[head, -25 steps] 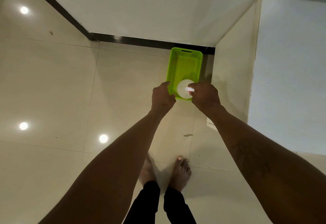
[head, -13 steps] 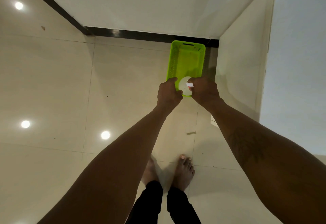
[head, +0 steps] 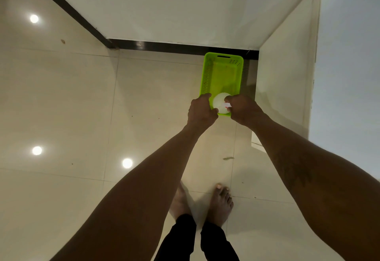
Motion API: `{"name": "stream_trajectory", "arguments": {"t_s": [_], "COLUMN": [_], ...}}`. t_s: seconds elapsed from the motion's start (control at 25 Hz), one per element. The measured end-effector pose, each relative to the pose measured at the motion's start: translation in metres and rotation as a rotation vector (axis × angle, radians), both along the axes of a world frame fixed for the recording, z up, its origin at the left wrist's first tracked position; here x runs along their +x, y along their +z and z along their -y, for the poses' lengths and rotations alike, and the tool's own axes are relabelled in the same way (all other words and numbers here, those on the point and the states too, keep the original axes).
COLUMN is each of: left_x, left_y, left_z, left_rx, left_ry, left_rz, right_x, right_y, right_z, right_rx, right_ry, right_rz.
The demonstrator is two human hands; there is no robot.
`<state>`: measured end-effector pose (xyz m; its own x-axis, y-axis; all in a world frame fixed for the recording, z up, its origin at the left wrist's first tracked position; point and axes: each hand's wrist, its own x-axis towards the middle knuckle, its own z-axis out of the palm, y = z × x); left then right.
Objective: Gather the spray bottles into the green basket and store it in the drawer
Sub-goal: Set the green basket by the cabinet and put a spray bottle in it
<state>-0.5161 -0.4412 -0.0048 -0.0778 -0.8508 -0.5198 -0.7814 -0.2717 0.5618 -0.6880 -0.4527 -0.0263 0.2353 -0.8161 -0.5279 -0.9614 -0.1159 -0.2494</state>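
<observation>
A bright green basket (head: pixel 221 75) is out in front of me, near the dark skirting where the walls meet. At its near end stands a white spray bottle (head: pixel 219 102), seen from above as a pale disc with a small nozzle. My left hand (head: pixel 201 112) grips the basket's near-left rim, fingers curled over the edge. My right hand (head: pixel 243 109) curls round the bottle's spray head at the near-right corner. Whether the basket rests on the floor or hangs from my hands I cannot tell.
Glossy cream floor tiles (head: pixel 82 106) stretch to the left and reflect ceiling lights. A white cabinet side (head: pixel 285 71) rises just right of the basket. My bare feet (head: pixel 221 201) stand on the tiles below my arms.
My left hand has drawn in closer to the bottle and my right hand. Both hands stay at the basket's near end, and the view has shifted slightly.
</observation>
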Motion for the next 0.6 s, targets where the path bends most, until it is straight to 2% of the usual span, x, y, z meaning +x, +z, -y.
{"name": "stream_trajectory", "arguments": {"t_s": [0.16,0.4,0.6], "left_x": [0.005,0.003,-0.004], "left_y": [-0.001,-0.005,-0.001], "left_z": [-0.004,-0.011,-0.005], "left_rx": [0.025,0.059,0.038], "left_ry": [-0.013,0.01,-0.006], "left_rz": [0.007,0.021,0.016], "right_x": [-0.001,0.009,0.017], "right_y": [0.001,0.005,0.01], "right_z": [0.003,0.004,0.012], "right_rx": [-0.019,-0.091,-0.088], "right_ry": [-0.028,-0.186,-0.485], "right_rz": [0.027,0.078,0.141]}}
